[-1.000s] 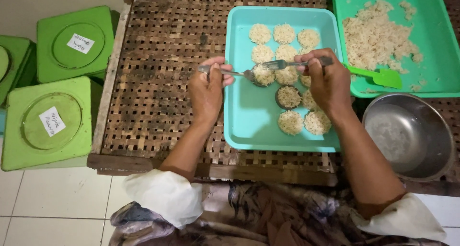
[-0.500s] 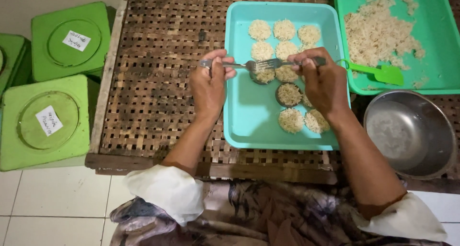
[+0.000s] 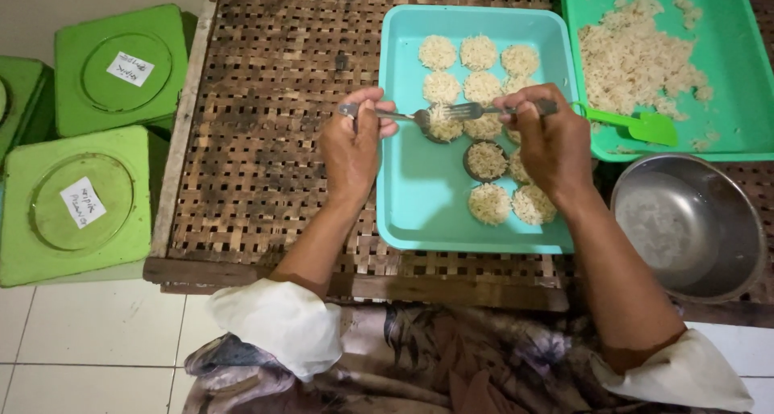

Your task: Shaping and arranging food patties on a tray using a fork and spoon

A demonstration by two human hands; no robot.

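On the floor at the far left sit green boxes with paper labels on their lids. Next comes the desk, a woven slatted top.

The left hand is closed around the handle of a spoon, and the bowl of the spoon reaches over the near tray — a pale blue-green one. The right hand pinches a fork by its handle. The fork tips meet the spoon over a small lump of rice, and the two tools seem to press it into shape just above the tray floor.

In the tray lie round rice cakes. Some fill the back rows, and a few more sit near the front under the right hand. One of them rests in a little dark ring. I would say the work is about half done — the left part of the tray is still bare, so there is room for more.

Further right is a green tray with a big loose pile of rice, plenty left to shape. A green spatula lies on its near edge. At the front right stands a metal bowl with nothing in it that I can see.
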